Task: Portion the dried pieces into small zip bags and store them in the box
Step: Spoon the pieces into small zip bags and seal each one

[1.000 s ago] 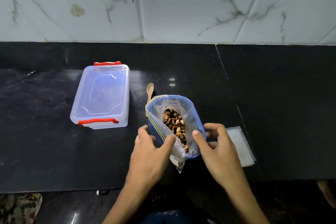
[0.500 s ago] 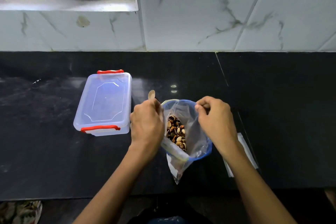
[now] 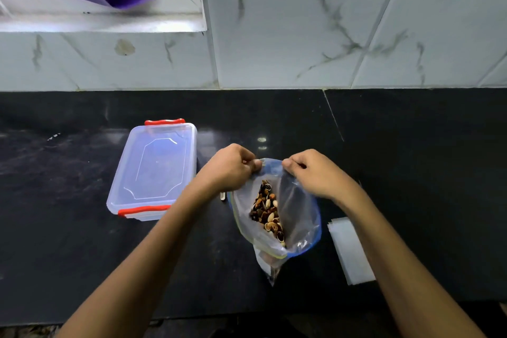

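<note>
Both hands moved to far rim of bag [image 3: 299,217] (mouth held open)

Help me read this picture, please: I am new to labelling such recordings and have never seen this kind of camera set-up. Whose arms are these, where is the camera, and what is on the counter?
There is no machine here. The camera sits on a person's head and looks forward and down, so the two bare arms are that person's own. The left hand and the right hand each pinch the far rim of a large clear zip bag, holding it open. Inside lie mixed dried pieces.

On the black counter, to the left, stands a clear plastic box with its lid on and red clips. To the right lies a stack of small flat bags. A spoon handle tip peeks out under the left wrist.
</note>
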Demonstrator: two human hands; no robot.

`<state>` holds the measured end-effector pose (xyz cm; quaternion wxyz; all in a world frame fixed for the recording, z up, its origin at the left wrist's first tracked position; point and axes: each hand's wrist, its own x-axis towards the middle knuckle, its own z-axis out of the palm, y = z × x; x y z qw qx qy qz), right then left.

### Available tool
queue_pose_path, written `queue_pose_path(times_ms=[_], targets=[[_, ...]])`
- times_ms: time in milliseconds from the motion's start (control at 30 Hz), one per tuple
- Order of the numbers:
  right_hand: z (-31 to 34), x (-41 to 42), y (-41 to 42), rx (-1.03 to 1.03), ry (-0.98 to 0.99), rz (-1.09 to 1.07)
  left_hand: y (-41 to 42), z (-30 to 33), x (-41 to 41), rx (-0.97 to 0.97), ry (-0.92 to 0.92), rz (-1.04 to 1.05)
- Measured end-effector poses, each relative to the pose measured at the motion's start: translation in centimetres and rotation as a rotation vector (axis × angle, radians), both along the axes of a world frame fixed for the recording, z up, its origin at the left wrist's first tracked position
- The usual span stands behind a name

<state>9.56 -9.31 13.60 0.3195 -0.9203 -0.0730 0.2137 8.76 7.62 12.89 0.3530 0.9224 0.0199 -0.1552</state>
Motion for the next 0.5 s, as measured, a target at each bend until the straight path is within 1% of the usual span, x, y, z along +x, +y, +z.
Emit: queue_pose_path(times_ms=[33,100,133,167,233,267,333,367,400,433,500], targets=[[0.1,0.3,-0.3,0.132,0.134,-0.038,0.3,0.0,0.3,-0.193,0.131,0.043],[0.0,0.7,-0.8,0.445,0.414,-0.191,0.8,-0.4,0.9,-0.607,0.439,0.169],[-0.3,0.7,-0.9,0.57,0.526,-0.266,1.0,-0.8,1.1,-0.743,0.571,0.223],[-0.6,0.6,-0.9,0.644,0.601,-0.318,1.2,-1.3,1.1,-0.811,0.65,0.274],[-1.1,0.3,-0.7,0.643,0.637,-0.368,1.4,-2.3,0.9,-0.814,0.652,0.369],[-1.3,0.1,-0.7,0.609,0.613,-0.386,1.5,-2.6,0.7,-0.743,0.586,0.395],[-1.6,-0.2,-0.8,0.485,0.529,-0.413,1.4,-2.4,-0.2,-0.51,0.457,0.35],[-1.7,-0.4,-1.0,0.398,0.485,-0.4,1.6,-2.5,-0.7,-0.35,0.37,0.329],[-1.7,-0.6,-1.3,0.3,0.43,-0.356,2.0,-2.7,-1.2,-0.247,0.282,0.324],[-1.7,-0.8,-1.6,0.208,0.373,-0.303,2.3,-2.6,-1.7,-0.231,0.239,0.323],[-1.4,-1.3,-1.9,0.08,0.264,-0.239,2.4,-2.3,-2.3,-0.313,0.248,0.313]])
